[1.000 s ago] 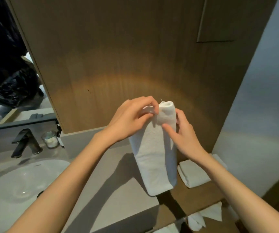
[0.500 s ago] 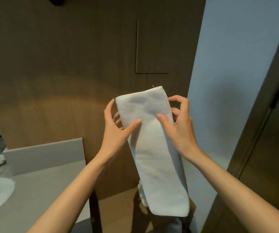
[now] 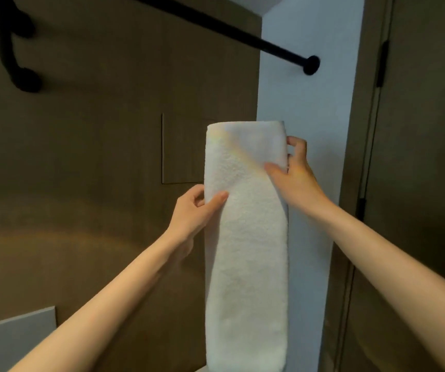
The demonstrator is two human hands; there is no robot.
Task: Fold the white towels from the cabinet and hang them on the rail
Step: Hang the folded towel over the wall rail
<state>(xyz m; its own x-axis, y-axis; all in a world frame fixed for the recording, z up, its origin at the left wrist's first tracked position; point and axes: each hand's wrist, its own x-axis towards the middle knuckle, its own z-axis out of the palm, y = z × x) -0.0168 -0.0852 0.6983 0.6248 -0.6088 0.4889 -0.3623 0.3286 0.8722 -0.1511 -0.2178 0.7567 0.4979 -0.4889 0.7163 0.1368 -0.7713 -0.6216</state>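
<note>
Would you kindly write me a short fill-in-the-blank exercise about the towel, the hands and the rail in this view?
1. The left hand grips the towel ____ down than the right hand.
2. The towel's colour is ____.
3. The rail runs ____ the towel, apart from it.

Missing words: lower; white; above.

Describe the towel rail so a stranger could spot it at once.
Find the pale wall strip beside the brown panelled wall. Above the folded white towel, a black rail slants across, ending in a round mount on that strip. Unlike the short curved black fitting at upper left, it is long and straight.
</note>
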